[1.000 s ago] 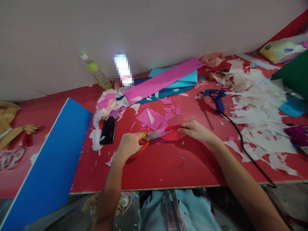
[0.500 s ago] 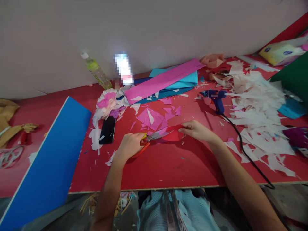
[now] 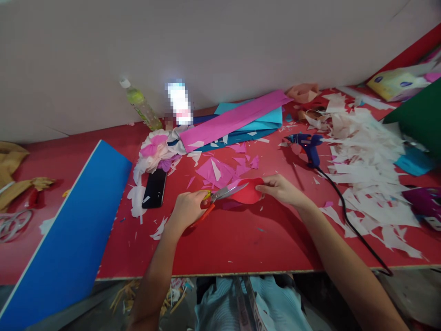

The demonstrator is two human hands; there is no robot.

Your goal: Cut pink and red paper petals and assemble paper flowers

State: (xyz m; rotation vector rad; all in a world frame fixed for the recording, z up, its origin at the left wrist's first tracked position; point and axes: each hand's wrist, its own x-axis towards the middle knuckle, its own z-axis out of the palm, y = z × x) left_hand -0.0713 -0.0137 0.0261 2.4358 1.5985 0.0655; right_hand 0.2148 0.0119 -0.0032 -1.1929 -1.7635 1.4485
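My left hand (image 3: 188, 209) is closed round the yellow and orange handles of a pair of scissors (image 3: 227, 192), whose blades point right. Between finger and thumb, my right hand (image 3: 280, 187) pinches a rounded piece of red paper (image 3: 251, 195) by its right side. The blades lie against the paper's upper left part, and I cannot tell exactly how they cross it. Both hands are just above the red table (image 3: 237, 248). Pink paper scraps (image 3: 217, 172) lie right behind the scissors.
Behind lie folded pink crepe paper (image 3: 237, 117), a paper flower (image 3: 155, 146), a black phone (image 3: 155, 188), a lit phone (image 3: 179, 103) and a bottle (image 3: 143, 108). At right are a corded glue gun (image 3: 310, 147) and white scraps (image 3: 372, 170). A blue board (image 3: 72, 230) slants across the left.
The scissor blades look closer together than before, and the red paper has turned a little in my right hand. The whole view has shifted slightly.
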